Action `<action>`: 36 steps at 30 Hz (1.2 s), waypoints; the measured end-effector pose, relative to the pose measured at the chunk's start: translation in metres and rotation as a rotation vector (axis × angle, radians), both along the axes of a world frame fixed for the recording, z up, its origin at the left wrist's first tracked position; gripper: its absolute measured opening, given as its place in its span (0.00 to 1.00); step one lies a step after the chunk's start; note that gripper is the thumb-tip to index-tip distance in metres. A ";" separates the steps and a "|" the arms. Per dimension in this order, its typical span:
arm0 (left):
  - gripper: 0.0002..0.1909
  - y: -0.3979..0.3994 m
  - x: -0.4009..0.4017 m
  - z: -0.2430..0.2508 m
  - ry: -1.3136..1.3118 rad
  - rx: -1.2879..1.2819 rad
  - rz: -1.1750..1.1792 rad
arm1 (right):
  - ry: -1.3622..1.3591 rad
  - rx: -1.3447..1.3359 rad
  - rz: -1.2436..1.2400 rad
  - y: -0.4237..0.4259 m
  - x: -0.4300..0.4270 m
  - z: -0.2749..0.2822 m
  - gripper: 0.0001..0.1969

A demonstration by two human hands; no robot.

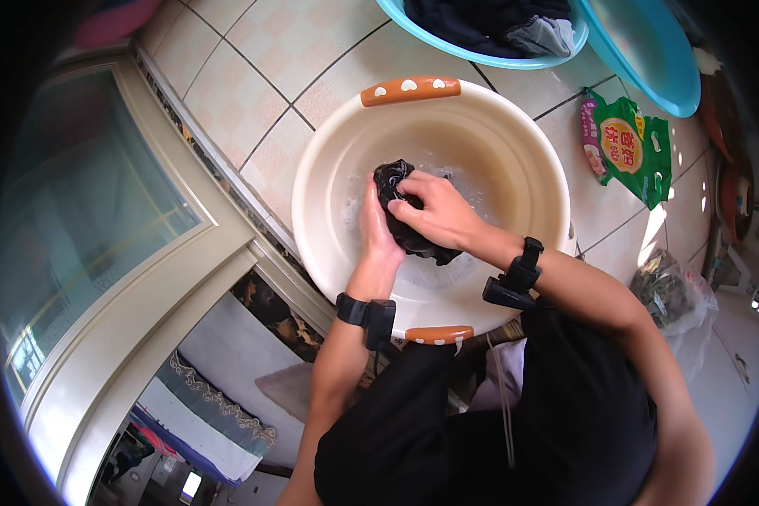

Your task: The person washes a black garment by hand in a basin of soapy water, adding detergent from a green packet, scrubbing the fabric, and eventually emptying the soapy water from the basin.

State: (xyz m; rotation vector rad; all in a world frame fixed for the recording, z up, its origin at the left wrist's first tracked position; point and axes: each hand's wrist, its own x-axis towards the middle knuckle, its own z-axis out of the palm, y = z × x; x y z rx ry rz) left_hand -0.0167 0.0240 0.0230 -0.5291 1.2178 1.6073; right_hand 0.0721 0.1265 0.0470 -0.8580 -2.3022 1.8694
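Between my two hands is a wet, bunched black cloth (411, 218), held over a large cream plastic basin (305, 190) with orange handles. My left hand (377, 224) cups the cloth from its left side. From the right, my right hand (435, 209) presses on it with bent fingers and thumb. Sudsy water (474, 190) lies in the bottom of the basin below. Both wrists wear black straps with small devices.
A blue basin (481, 58) with dark and grey clothes stands beyond the cream one, another blue basin (670, 82) beside it. A green printed packet (629, 148) and a clear plastic bag (677, 303) lie on the tiled floor at right. A framed glass door (133, 209) is at left.
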 end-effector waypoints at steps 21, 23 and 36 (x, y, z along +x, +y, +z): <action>0.23 -0.018 0.001 0.000 0.328 -0.451 -0.293 | -0.295 0.118 -0.034 0.025 0.017 -0.047 0.29; 0.27 -0.017 -0.008 -0.002 0.111 -0.264 -0.198 | -0.162 -0.053 -0.033 0.015 0.006 -0.045 0.24; 0.22 -0.029 -0.012 0.027 0.051 0.168 -0.014 | 0.309 -0.228 0.111 0.015 -0.017 0.015 0.12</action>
